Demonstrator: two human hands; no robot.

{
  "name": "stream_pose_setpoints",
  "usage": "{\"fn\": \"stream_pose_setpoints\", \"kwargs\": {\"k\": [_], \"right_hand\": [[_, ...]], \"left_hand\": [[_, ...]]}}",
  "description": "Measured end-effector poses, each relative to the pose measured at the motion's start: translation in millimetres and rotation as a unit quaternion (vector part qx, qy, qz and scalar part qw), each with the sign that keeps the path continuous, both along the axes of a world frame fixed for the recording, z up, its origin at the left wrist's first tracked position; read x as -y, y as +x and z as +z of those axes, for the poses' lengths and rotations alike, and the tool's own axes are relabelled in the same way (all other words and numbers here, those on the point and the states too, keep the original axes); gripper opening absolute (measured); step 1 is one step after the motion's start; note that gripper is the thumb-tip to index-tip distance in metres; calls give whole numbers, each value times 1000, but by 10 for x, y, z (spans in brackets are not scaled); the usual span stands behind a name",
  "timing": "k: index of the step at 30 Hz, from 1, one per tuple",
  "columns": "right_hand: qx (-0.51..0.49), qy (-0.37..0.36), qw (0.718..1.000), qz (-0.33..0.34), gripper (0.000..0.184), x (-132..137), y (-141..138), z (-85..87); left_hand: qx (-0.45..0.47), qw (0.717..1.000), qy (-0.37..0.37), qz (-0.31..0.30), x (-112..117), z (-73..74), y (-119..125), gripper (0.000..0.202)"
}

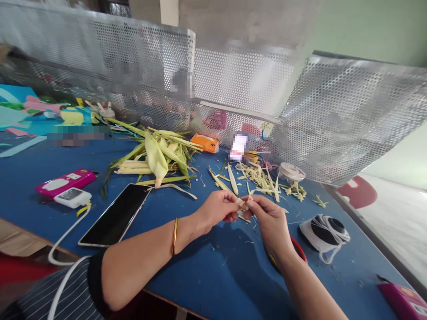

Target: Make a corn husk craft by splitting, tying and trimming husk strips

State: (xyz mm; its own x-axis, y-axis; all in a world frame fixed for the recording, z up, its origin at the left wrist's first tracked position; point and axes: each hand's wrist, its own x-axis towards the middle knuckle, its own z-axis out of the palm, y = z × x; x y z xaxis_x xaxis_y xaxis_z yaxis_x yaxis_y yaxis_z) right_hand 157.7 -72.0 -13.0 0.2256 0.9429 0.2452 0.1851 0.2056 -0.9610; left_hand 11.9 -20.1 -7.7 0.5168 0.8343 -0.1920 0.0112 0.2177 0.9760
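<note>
Both my hands meet above the blue table (207, 271), pinching a small pale strip of corn husk (241, 204) between their fingertips. My left hand (216, 210) comes in from the left with a gold bangle (175, 235) on its wrist, fingers curled closed on the strip. My right hand (269, 218) grips the strip's other end, with a red bangle (298, 247) at its wrist. A heap of green and yellow corn husks (156, 155) lies behind the hands to the left. Cut husk strips (258, 177) are scattered behind to the right.
A black tablet (116, 214), a white device with a cable (71, 197) and a pink case (65, 181) lie at left. A tape roll (324, 229) sits at right, a small round tin (291, 171) and an orange box (205, 142) farther back. Perforated metal screens (333, 115) wall the table.
</note>
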Motion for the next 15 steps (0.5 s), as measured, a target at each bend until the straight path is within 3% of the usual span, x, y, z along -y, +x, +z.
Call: {"fn": "stream_pose_setpoints", "kwargs": {"k": [15], "right_hand": [[-52,-55,997,-27,19,-7,-2,-50]], "left_hand": [[-18,999,-29,18,8,8,8,6]]}}
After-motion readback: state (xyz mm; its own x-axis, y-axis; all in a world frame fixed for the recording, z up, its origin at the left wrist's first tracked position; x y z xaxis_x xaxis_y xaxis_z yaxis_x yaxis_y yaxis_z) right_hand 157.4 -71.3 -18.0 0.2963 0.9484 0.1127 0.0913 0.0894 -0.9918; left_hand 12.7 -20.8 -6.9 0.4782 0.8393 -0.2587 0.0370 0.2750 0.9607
